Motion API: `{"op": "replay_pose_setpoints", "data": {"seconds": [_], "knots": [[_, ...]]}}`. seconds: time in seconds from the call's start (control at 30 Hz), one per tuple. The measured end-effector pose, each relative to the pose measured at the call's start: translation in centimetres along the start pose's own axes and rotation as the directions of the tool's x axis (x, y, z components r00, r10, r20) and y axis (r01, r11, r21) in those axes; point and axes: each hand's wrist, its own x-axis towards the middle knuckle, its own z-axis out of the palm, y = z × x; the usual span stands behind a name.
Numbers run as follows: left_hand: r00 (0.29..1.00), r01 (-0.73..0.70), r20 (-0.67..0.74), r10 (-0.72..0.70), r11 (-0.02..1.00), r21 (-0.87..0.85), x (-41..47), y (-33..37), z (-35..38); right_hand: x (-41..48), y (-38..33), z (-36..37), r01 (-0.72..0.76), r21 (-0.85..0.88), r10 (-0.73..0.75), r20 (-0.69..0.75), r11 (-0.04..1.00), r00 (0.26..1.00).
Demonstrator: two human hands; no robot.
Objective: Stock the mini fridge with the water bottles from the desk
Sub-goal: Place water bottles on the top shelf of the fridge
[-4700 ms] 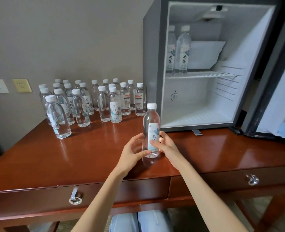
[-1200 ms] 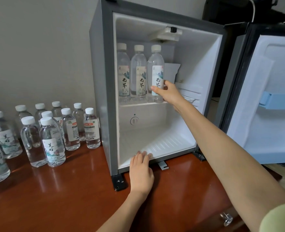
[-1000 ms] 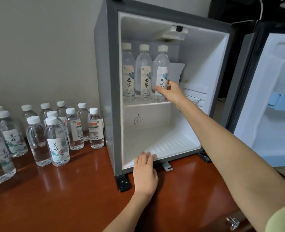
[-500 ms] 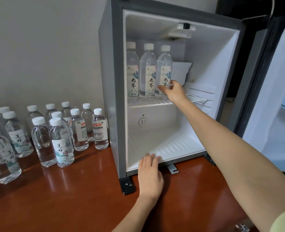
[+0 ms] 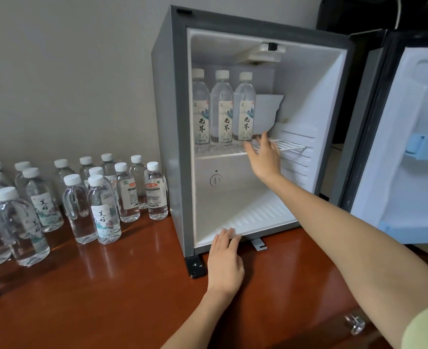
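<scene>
Right hand (image 5: 264,157), fingers loosely spread and empty, just right of 3 upright clear plastic water bottles (image 5: 222,109) on the white wire shelf (image 5: 291,146); left hand (image 5: 225,260), fingers flat together on the sill of the grey mini fridge (image 5: 167,122), is nearer the upright desk bottles (image 5: 104,210), leftward of it.

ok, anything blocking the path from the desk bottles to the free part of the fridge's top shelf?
Nothing visible. The door stands open, and the wire shelf is bare right of the three bottles on it. Only the right hand is in front of that spot, open and empty.
</scene>
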Motion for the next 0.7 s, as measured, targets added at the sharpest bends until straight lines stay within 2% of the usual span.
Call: {"op": "replay_pose_setpoints", "data": {"seconds": [0.13,0.23,0.47,0.57,0.7], "knots": [[1.0,0.011,0.006,-0.011,1.0,-0.024,-1.4,0.1,-0.8,-3.6,0.8,-0.7,0.039,0.184,-0.045,0.027,0.982,0.999],[0.999,0.036,0.001,-0.036,0.997,-0.065,-2.6,0.1,-1.5,-6.4,1.3,-1.2,0.096,0.255,-0.116,0.064,0.962,0.991],[0.984,0.105,-0.127,-0.128,0.979,-0.175,-5.8,-0.6,-4.5,-15.4,2.0,0.2,-0.067,0.535,0.002,0.122,0.842,0.993],[0.956,0.213,-0.139,-0.257,0.94,-0.266,-7.1,-1.4,-5.8,-19.9,1.4,2.1,-0.138,0.578,0.007,0.223,0.804,0.975],[0.876,0.377,-0.127,-0.465,0.825,-0.42,-8.3,-2.8,-7.9,-24.2,-0.2,4.3,-0.223,0.607,-0.035,0.384,0.763,0.923]]}}
